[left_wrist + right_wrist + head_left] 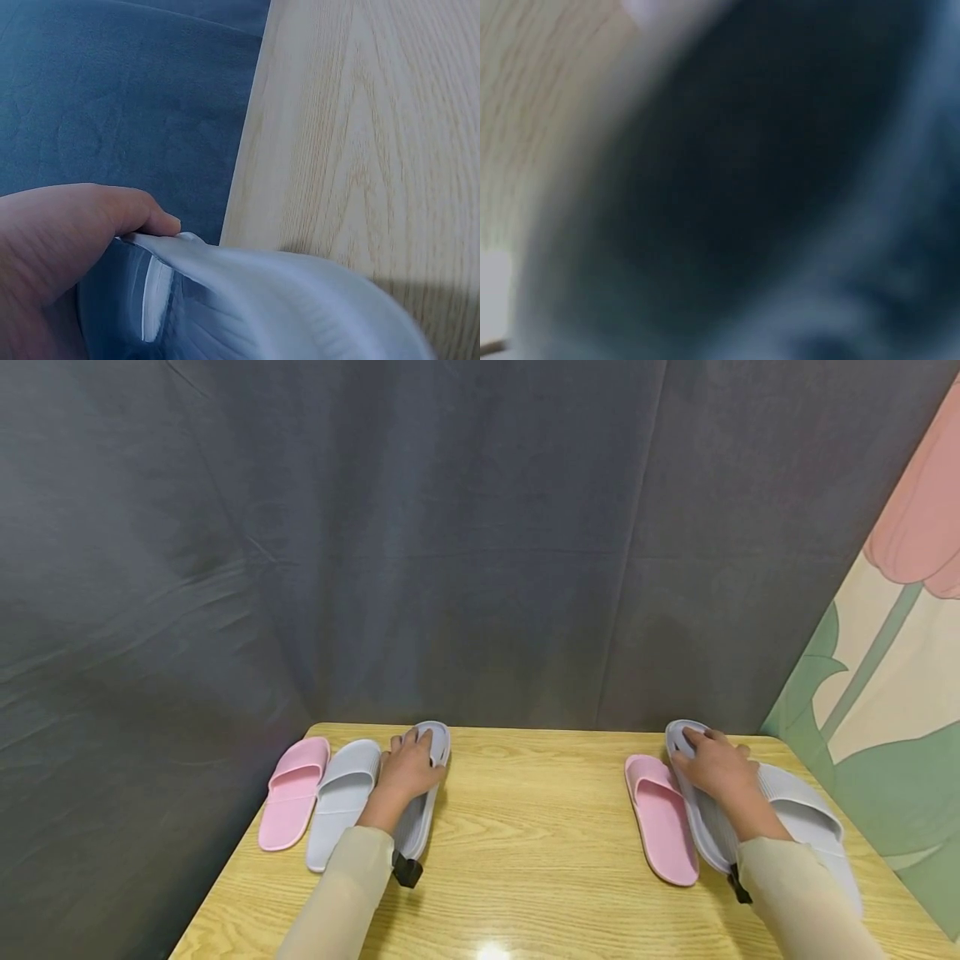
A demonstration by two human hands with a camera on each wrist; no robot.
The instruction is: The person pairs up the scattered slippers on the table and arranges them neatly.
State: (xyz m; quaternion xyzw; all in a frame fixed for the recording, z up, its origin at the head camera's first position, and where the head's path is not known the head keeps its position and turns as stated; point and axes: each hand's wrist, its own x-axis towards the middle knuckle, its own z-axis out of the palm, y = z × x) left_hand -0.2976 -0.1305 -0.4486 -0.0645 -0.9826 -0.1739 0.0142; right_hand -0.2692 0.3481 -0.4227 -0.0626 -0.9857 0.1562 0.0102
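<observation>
Two grey slippers sit beneath the hands I'm watching remotely: the left hand pinches one's edge, the right hand grips the other from above. Pale slippers flank them outward; pink slippers lie near, on the wooden table.

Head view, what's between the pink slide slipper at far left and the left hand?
A pale gray slide slipper lies between the pink slide slipper and the left hand; the head view shows it.
</observation>
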